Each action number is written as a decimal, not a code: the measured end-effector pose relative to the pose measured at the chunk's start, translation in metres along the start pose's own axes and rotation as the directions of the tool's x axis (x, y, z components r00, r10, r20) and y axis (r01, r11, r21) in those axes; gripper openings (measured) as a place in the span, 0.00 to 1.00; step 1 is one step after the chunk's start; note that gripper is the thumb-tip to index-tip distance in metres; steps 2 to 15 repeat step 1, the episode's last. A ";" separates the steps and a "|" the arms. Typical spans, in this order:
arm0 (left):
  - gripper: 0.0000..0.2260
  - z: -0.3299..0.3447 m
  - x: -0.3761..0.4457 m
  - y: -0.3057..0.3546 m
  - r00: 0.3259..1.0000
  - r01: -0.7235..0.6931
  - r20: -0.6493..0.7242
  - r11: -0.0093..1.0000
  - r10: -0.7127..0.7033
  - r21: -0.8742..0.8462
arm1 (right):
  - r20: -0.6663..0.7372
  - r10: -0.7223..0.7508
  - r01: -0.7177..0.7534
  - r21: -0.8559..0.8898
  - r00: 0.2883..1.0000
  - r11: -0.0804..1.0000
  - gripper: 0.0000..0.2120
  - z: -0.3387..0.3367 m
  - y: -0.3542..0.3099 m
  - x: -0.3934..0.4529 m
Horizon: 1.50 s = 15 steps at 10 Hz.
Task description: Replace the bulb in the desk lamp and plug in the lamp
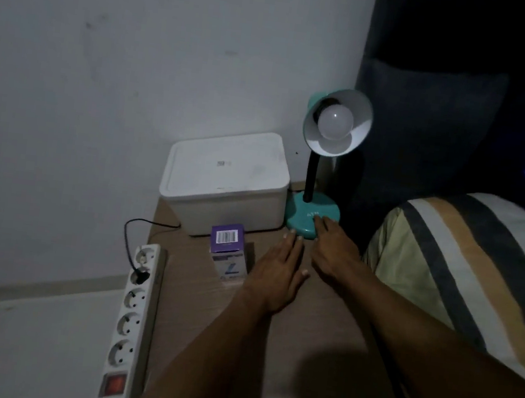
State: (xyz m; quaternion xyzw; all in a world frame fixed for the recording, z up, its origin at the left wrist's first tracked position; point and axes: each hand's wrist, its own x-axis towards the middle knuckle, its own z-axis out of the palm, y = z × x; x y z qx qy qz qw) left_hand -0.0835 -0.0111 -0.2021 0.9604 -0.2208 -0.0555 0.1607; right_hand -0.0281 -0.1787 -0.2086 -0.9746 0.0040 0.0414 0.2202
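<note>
Head view, dim light.

Left hand: laid flat, palm down, fingers straight and close together, on the wooden table top; nothing is held.

Right hand: extended palm down just beside the left hand, fingers spread a little; its fingertips are seen on the near edge of the lamp base. Nothing is grasped.

Desk lamp: teal base located directly ahead of the right hand; a black neck rises from it, upright with a slight curve. The teal shade is turned toward the camera, above and beyond both hands. A white bulb is seated in the shade, unlit.

Bulb box: purple and white, barcode uppermost, stood on the table just left of the left hand.

White lidded container: placed beyond the left hand, beside the lamp base.

Power strip: white, laid along the table's left edge, well left of the left forearm. A black plug is seated in its second socket from the far end; a red switch is seen at the near end.

Striped bedding: found right of the right arm.
</note>
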 end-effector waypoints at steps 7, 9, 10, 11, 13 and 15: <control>0.32 -0.010 -0.044 0.004 0.998 0.011 0.059 0.994 -0.005 -0.113 | -0.033 -0.052 0.051 -0.046 0.998 0.998 0.28 -0.018 -0.001 -0.010; 0.32 -0.010 -0.044 0.004 0.998 0.011 0.059 0.994 -0.005 -0.113 | -0.033 -0.052 0.051 -0.046 0.998 0.998 0.28 -0.018 -0.001 -0.010; 0.32 -0.010 -0.044 0.004 0.998 0.011 0.059 0.994 -0.005 -0.113 | -0.033 -0.052 0.051 -0.046 0.998 0.998 0.28 -0.018 -0.001 -0.010; 0.32 -0.010 -0.044 0.004 0.998 0.011 0.059 0.994 -0.005 -0.113 | -0.033 -0.052 0.051 -0.046 0.998 0.998 0.28 -0.018 -0.001 -0.010; 0.32 -0.010 -0.044 0.004 0.998 0.011 0.059 0.994 -0.005 -0.113 | -0.033 -0.052 0.051 -0.046 0.998 0.998 0.28 -0.018 -0.001 -0.010; 0.32 -0.010 -0.044 0.004 0.998 0.011 0.059 0.994 -0.005 -0.113 | -0.033 -0.052 0.051 -0.046 0.998 0.998 0.28 -0.018 -0.001 -0.010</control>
